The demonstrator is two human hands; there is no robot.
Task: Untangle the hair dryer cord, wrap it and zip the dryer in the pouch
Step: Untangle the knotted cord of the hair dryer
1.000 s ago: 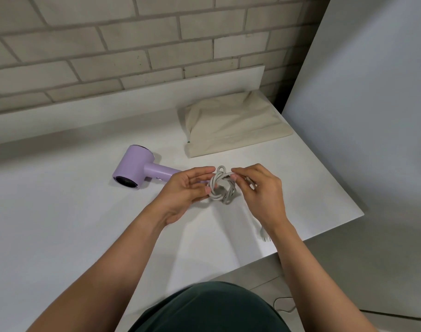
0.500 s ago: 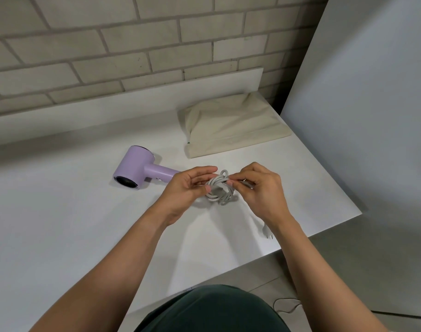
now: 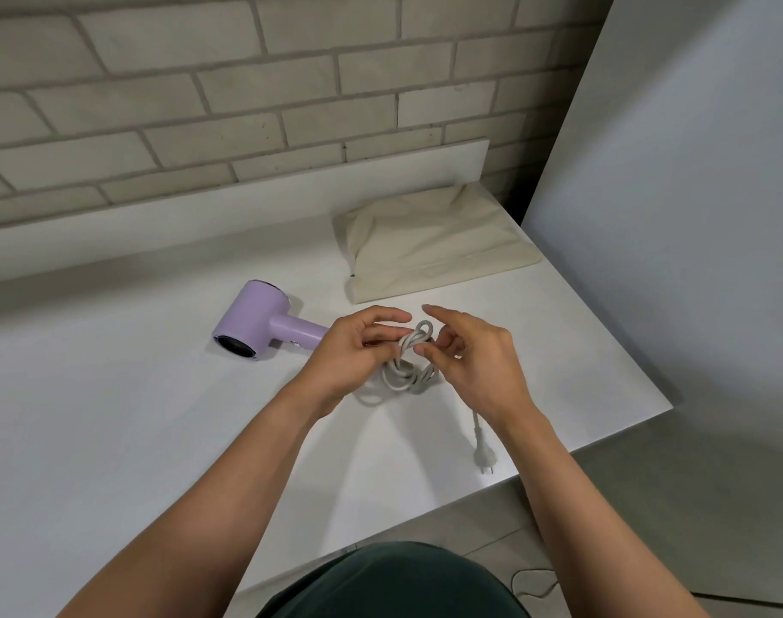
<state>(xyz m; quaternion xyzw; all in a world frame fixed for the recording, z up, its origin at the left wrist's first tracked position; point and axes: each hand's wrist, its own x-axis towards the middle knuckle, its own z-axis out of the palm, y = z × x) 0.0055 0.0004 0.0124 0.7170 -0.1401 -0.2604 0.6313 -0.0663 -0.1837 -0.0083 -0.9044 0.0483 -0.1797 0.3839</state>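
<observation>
Cord tangle (image 3: 406, 374) between fingers (image 3: 380, 315) of left hand (image 3: 349, 354) and right hand (image 3: 478, 363)

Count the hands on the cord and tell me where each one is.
2. The left hand grips the tangled cord on its left side, nearest the dryer; the right hand pinches a loop on its right side, the plug lying by its wrist.

Fig. 1. My left forearm (image 3: 229, 475) and right forearm (image 3: 572, 497), unsleeved up to the left hand (image 3: 354, 350) and right hand (image 3: 478, 363). At bottom centre, my dark green garment (image 3: 394, 582): plain, unpatterned fabric forming a rounded fold.
</observation>
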